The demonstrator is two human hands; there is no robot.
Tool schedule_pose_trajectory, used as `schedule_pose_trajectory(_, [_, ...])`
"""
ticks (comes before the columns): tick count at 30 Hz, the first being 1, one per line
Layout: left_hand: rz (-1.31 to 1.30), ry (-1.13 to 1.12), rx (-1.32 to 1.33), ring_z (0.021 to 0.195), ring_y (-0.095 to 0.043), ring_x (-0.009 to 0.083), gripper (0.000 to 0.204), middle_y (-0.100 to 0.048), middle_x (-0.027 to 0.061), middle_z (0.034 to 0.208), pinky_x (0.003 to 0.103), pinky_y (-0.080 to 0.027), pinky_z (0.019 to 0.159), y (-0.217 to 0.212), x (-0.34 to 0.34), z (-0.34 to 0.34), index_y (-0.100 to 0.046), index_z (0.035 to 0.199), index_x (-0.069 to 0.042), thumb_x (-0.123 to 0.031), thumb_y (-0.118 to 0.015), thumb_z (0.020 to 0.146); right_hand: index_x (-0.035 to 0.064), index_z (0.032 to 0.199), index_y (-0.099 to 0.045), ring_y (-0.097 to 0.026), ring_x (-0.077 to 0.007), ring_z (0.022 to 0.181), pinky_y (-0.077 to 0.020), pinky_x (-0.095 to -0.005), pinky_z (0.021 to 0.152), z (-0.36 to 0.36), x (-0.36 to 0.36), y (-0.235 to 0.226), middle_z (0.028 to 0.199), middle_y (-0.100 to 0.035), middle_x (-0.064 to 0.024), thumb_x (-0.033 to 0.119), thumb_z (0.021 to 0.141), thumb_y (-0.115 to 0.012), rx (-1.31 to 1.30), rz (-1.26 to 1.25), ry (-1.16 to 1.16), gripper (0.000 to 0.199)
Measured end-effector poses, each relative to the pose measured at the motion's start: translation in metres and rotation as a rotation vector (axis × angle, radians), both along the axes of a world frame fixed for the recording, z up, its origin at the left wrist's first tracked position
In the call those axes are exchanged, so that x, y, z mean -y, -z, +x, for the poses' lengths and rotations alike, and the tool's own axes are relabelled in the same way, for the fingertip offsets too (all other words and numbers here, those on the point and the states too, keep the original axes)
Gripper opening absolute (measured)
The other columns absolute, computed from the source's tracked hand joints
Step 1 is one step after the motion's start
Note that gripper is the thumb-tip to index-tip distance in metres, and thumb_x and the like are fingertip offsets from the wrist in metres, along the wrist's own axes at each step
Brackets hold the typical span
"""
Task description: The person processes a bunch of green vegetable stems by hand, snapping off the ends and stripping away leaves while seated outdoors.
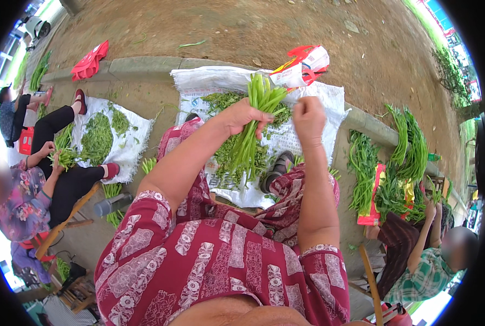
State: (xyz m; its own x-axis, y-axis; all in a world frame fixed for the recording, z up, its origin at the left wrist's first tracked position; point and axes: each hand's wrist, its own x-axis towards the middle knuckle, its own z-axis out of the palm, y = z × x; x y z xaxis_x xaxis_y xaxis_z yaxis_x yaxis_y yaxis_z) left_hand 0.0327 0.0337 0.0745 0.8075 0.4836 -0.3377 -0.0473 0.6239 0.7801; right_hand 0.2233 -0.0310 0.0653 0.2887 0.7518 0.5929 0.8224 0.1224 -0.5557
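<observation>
Left hand (241, 116) is clamped on the green stalk bunch (252, 130); right hand (308, 117) is fisted, maybe pinching something. Loosen that grip and stalks probably slide onto the white sack (329, 98).

- A white sack (329, 100) lies flat on the ground in the middle. It is woven plastic with small printed marks and a little blue and green sign (194, 101) near its left edge. Green leaves lie on it.
- A red and white plastic bag (303, 68) sits crumpled at the top edge of that sack, with a bit of yellow on it.
- Another white sack (131, 142) lies flat on the left, with green leaves on top.
- A red bag (89, 62) lies on the kerb at the upper left.
- A red and yellow bag (374, 195) lies flat on the right, under long green stalks.
</observation>
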Motion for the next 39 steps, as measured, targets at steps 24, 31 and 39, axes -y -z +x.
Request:
schedule_pose_trajectory(24, [0.235,0.039,-0.286,0.046,-0.052,0.0119,0.012,-0.053,0.0031,0.062,0.028,-0.047,0.043,0.010,0.008,-0.001,-0.058,0.086,-0.003,-0.003,-0.064,0.076,0.0016,0.091,-0.063,-0.058,-0.0214,0.080,-0.0458,-0.0298,0.074,-0.008,0.019,-0.040,0.084,-0.059,-0.0096,0.002,0.075,-0.062,-0.337,-0.009,-0.319,0.016])
schedule_pose_trajectory(31, [0.404,0.122,-0.381,0.045,-0.050,0.0120,0.005,-0.051,0.0013,0.056,0.026,-0.042,0.043,0.015,0.017,0.002,-0.057,0.076,-0.002,-0.003,-0.063,0.076,0.0019,0.088,-0.064,-0.057,-0.0240,0.082,-0.0450,-0.0322,0.075,-0.019,0.017,-0.038,0.083,-0.058,-0.0092,0.007,0.072,-0.067,-0.318,-0.132,-0.345,0.017])
schedule_pose_trajectory(39, [0.176,0.095,-0.156,0.056,-0.055,0.0146,0.023,-0.057,0.0062,0.078,0.029,-0.047,0.049,0.019,0.012,-0.002,-0.058,0.095,0.000,0.000,-0.064,0.073,0.0022,0.081,-0.063,-0.058,-0.0254,0.079,-0.0457,-0.0326,0.071,-0.012,0.017,-0.030,0.081,-0.058,-0.0094,0.006,0.070,-0.066,-0.292,-0.169,-0.335,0.011])
